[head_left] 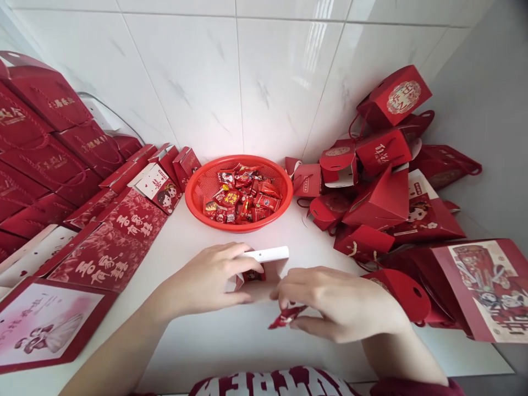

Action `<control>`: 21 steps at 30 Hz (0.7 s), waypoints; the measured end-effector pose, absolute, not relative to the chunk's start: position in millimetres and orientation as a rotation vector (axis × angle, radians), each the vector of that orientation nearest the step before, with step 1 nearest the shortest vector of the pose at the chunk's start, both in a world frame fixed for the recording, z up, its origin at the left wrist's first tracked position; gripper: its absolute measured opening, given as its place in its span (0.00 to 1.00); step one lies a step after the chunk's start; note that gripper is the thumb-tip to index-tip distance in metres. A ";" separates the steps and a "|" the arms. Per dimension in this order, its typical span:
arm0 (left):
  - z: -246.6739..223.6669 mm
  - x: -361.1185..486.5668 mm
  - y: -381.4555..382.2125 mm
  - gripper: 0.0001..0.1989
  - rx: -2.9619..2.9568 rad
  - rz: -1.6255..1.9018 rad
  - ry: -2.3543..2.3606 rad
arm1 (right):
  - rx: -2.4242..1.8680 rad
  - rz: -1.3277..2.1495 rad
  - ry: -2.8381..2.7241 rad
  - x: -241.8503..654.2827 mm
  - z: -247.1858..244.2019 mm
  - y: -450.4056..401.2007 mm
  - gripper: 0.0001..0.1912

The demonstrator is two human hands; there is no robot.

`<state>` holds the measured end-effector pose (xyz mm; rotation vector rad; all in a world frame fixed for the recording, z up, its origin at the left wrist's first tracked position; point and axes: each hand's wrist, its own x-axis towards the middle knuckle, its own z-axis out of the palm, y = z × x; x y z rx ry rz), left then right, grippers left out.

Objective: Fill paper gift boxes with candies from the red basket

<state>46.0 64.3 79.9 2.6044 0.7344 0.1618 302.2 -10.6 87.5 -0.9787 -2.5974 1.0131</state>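
My left hand (214, 280) is wrapped round the left side of a small open gift box (270, 254) with a white inside and flap. Something red and wrapped lies inside the box, partly hidden by my fingers. A red-wrapped candy (284, 317) is pinched between the thumb and fingers of my right hand (330, 302), just in front of the box's right side. Beyond both hands stands a red plastic basket (192, 212), holding many more red-wrapped candies (243, 195).
Stacked red gift boxes (53, 154) with cord handles fill the left, fronted by a row of patterned boxes (111, 247). At right lies a loose heap of red gift boxes (377, 203). A tiled wall (185, 71) closes off the back of the white table (173, 352).
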 end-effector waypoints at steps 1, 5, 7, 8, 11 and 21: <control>80.6 45.0 62.2 0.19 2.619 0.141 0.711 | -0.983 1.012 -2.638 302.1 88.6 -13.0 0.10; 75.8 42.0 63.3 0.33 2.641 0.080 0.660 | -1.060 0.966 -2.658 303.0 91.7 -14.7 0.11; 73.2 41.7 68.1 0.35 2.636 0.057 0.695 | -1.115 0.927 -2.618 304.3 93.6 -12.3 0.12; 73.0 41.9 70.6 0.32 2.625 0.045 0.709 | -1.133 0.909 -2.604 305.1 94.5 -10.9 0.12; 76.8 43.6 75.4 0.17 2.580 0.017 0.698 | -1.117 0.913 -2.604 307.5 96.0 -7.2 0.12; 78.7 49.9 77.4 0.17 2.498 0.100 0.665 | -0.619 0.852 -2.244 297.7 87.1 9.8 0.09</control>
